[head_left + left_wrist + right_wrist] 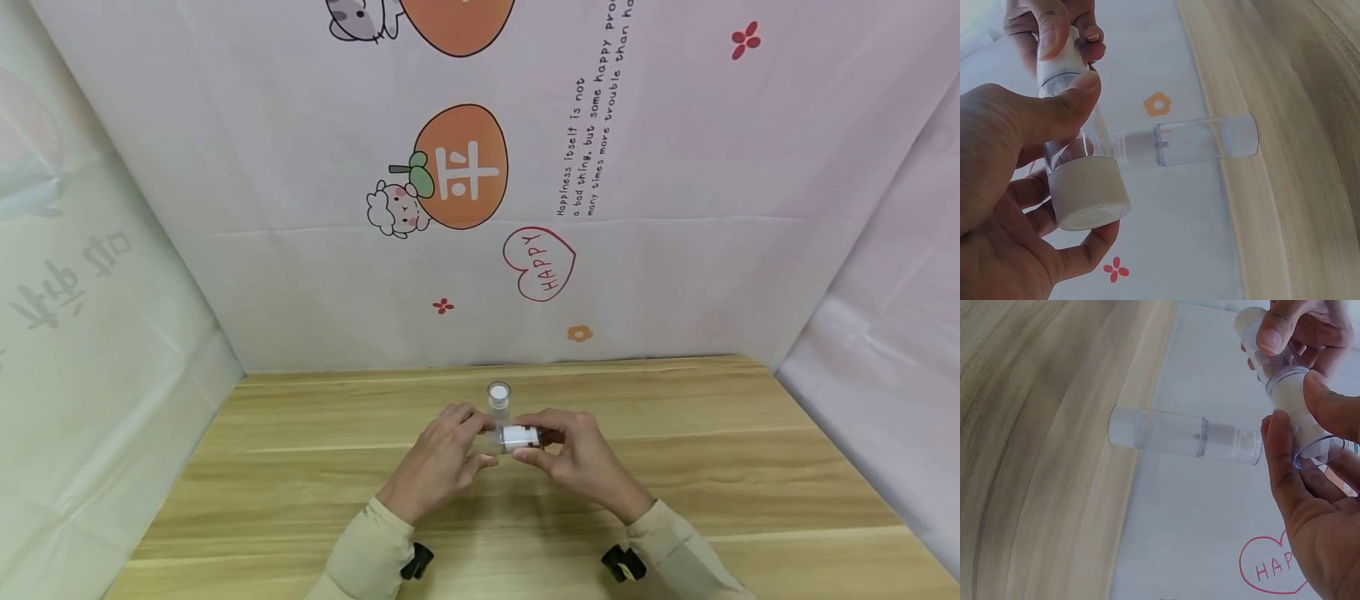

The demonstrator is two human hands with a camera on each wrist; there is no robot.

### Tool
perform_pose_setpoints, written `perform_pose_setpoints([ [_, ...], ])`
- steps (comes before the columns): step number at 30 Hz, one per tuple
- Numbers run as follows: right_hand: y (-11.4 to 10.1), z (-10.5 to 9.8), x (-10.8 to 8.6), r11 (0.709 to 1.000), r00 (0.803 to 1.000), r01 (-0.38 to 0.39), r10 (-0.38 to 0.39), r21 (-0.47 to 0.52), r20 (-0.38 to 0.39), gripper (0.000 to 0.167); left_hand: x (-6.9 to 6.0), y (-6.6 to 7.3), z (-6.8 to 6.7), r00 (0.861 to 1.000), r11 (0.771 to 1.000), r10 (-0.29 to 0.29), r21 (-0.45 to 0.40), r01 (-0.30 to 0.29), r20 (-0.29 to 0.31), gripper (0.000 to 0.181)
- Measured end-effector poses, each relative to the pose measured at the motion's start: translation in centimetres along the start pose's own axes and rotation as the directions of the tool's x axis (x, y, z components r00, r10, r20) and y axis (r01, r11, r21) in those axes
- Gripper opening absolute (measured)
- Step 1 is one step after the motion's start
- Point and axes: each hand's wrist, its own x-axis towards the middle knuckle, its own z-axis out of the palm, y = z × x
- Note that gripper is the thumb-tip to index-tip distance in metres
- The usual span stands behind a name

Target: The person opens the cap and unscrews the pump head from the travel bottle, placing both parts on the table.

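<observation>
My two hands hold a clear cylindrical pump bottle (520, 437) sideways between them, above the table. In the left wrist view, my left hand (438, 457) grips its transparent body near the thick white base (1089, 194), thumb across the front. My right hand (583, 457) grips the opposite end, where a clear cap (1317, 453) covers a white pump top; the right wrist view shows thumb and fingers around it. Just beyond the hands, a second clear bottle (1169, 432) of the same kind stands upright on its white base, touched by neither hand.
The wooden table (300, 467) reaches back to a white printed backdrop (337, 292) with cartoon fruit, a heart and lettering. White sheets (97, 292) also hang at the left and right sides. A dark strap piece (417, 562) sits at each cuff.
</observation>
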Motion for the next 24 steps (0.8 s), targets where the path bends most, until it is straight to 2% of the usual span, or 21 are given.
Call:
perform_pose_setpoints([
  [7, 0.0, 0.5, 0.0, 0.999, 0.997, 0.050, -0.049, 0.009, -0.065, 0.029, 0.0, 0.0, -0.1, 0.999, 1.000, -0.026, -0.009, 0.026, -0.023, 0.034],
  [11, 0.1, 0.9, -0.1, 0.995, 0.989, 0.101, -0.099, 0.015, -0.113, 0.029, 0.0, -0.1, -0.3, 0.999, 1.000, -0.026, -0.007, 0.026, -0.033, 0.034],
  [16, 0.1, 1.2, -0.2, 0.988, 0.976, 0.152, -0.146, 0.027, -0.159, 0.030, 0.0, -0.2, -0.6, 0.999, 0.999, -0.015, -0.046, 0.014, -0.037, 0.034],
  [21, 0.2, 1.3, -0.3, 0.978, 0.965, 0.202, -0.191, 0.047, -0.179, 0.032, -0.1, -0.3, -0.8, 0.999, 0.996, -0.002, -0.089, -0.001, -0.036, 0.033],
  [24, 0.3, 1.2, -0.3, 0.977, 0.968, 0.205, -0.192, 0.064, -0.164, 0.033, -0.2, -0.4, -0.8, 0.999, 0.995, 0.000, -0.101, -0.004, -0.032, 0.033],
])
